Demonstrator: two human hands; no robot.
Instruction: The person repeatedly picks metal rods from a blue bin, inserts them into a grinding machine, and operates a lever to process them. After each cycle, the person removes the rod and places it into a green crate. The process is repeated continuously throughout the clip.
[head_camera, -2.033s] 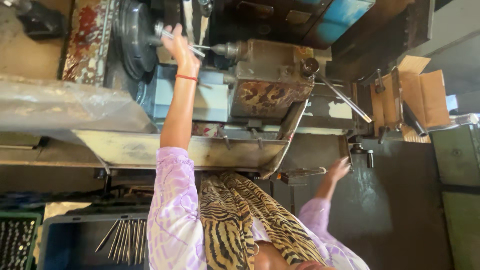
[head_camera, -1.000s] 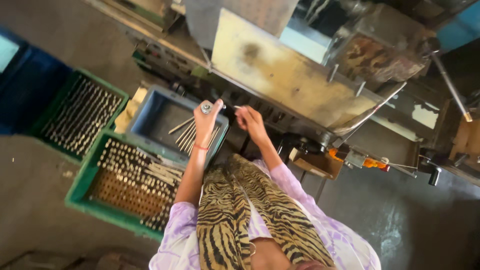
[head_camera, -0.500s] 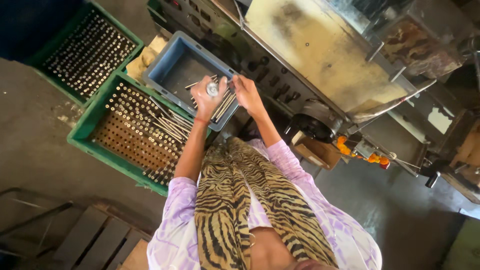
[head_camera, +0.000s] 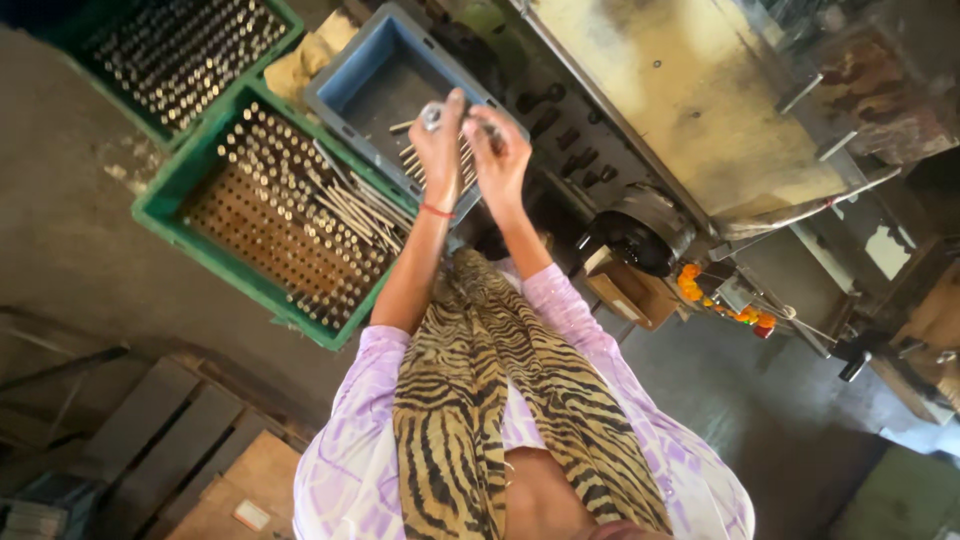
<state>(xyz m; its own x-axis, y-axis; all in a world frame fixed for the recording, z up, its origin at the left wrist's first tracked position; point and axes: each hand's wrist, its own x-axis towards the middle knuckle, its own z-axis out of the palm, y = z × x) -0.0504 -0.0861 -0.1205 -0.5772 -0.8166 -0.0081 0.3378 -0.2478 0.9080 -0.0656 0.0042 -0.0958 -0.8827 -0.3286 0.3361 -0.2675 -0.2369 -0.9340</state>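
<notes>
Both hands over the blue crate (head_camera: 350, 75), left hand (head_camera: 440, 140) fingers clamped on a metal rod (head_camera: 432, 117), right hand (head_camera: 497, 150) fingers closed around rods (head_camera: 462, 160); sorting step, likely calling for careful placement.

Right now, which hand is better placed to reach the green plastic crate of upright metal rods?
Probably left: the left hand, gripping a shiny metal piece, is nearer the green plastic crate; the right hand lies beyond it, over the blue plastic bin.

Single head-worn view, steeply downward, near the hands (head_camera: 470, 150)
</notes>
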